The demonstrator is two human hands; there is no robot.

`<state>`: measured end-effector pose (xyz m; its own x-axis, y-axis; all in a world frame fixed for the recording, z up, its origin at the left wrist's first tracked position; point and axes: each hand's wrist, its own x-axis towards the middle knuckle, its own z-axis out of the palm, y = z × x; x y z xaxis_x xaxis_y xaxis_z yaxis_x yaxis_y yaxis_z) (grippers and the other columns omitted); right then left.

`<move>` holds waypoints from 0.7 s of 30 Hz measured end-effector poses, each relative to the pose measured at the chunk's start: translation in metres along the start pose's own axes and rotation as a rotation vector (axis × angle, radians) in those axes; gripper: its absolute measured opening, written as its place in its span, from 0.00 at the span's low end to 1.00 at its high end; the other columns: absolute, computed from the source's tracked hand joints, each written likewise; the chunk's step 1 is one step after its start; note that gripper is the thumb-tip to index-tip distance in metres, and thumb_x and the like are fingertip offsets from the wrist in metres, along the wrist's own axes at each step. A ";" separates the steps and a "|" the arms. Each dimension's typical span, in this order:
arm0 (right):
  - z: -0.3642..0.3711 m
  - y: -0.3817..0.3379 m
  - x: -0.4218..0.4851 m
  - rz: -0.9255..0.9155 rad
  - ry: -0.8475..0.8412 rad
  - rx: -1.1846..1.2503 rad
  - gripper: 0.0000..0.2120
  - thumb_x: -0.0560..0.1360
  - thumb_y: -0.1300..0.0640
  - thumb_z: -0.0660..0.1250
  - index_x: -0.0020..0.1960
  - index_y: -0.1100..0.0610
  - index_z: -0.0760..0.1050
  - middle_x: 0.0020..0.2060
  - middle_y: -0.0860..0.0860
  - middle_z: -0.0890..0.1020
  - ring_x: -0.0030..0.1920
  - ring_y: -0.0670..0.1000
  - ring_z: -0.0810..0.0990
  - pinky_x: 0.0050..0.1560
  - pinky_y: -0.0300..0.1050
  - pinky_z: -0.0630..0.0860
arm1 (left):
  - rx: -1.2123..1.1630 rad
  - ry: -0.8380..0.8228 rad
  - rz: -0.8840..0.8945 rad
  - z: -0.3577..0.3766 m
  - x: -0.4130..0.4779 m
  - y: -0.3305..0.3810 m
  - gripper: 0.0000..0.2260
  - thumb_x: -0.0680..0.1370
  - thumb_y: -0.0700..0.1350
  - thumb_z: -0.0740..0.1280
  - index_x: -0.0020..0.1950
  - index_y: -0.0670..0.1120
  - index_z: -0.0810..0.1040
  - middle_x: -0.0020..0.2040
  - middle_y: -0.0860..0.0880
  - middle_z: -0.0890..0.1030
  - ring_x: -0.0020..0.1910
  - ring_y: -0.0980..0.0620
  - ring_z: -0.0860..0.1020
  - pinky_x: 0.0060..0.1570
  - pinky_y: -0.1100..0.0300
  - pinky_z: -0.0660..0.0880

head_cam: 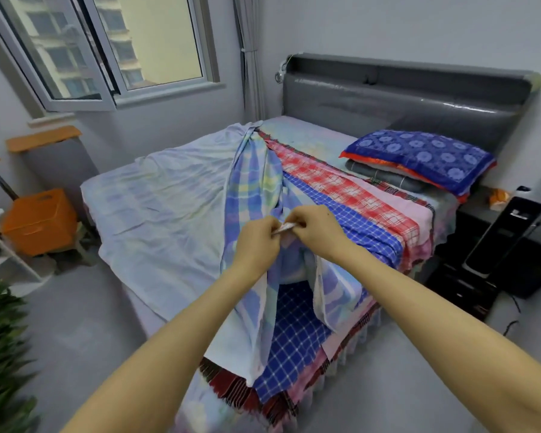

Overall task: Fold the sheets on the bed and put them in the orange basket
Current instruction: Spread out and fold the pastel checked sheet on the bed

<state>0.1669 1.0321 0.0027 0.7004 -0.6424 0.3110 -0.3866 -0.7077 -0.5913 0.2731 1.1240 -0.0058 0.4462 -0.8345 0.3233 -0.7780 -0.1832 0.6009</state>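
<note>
The left hand (256, 242) and the right hand (317, 231) meet above the near edge of the grey-headboarded bed (403, 101). Both pinch the same hem of a pale blue, yellow and green plaid cotton sheet (253, 179), thumbs and curled fingers clamped on a small bunched fold between them. The two hands are almost touching.

From that pinch the plaid sheet rises in a ridge running back to a gathered point near the head end. On either side of the wrists it hangs down over the near edge. Its paler part (apparently the reverse side) lies rumpled across the foot half of the bed.

Under it, stretched in strips from the head end to the near edge, lie a blue-and-white checked sheet (297, 335), a red-and-white checked sheet (341, 185) beside it, a pink cloth (397, 198) and a dark red plaid fringed blanket (231, 389) at the bottom of the overhang.

The orange plastic basket with cut-out handles (39, 221) stands on the floor off the bed's far foot corner, under the window and well apart from the hands.

A blue floral pillow with orange trim (419, 154) sits on a dark folded cloth at the head-end corner.
</note>
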 end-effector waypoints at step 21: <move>0.035 0.276 0.033 0.839 0.356 0.103 0.10 0.79 0.61 0.58 0.50 0.62 0.77 0.35 0.57 0.76 0.32 0.56 0.69 0.35 0.46 0.65 | -0.140 0.424 -0.209 -0.037 0.184 0.099 0.11 0.74 0.36 0.63 0.33 0.49 0.72 0.33 0.50 0.72 0.36 0.53 0.70 0.39 0.59 0.69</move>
<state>0.1045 0.8258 -0.1760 -0.0184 -0.9986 -0.0492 -0.6177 0.0500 -0.7848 0.2949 0.9713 0.1403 0.7498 -0.4969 0.4369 -0.5987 -0.2284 0.7677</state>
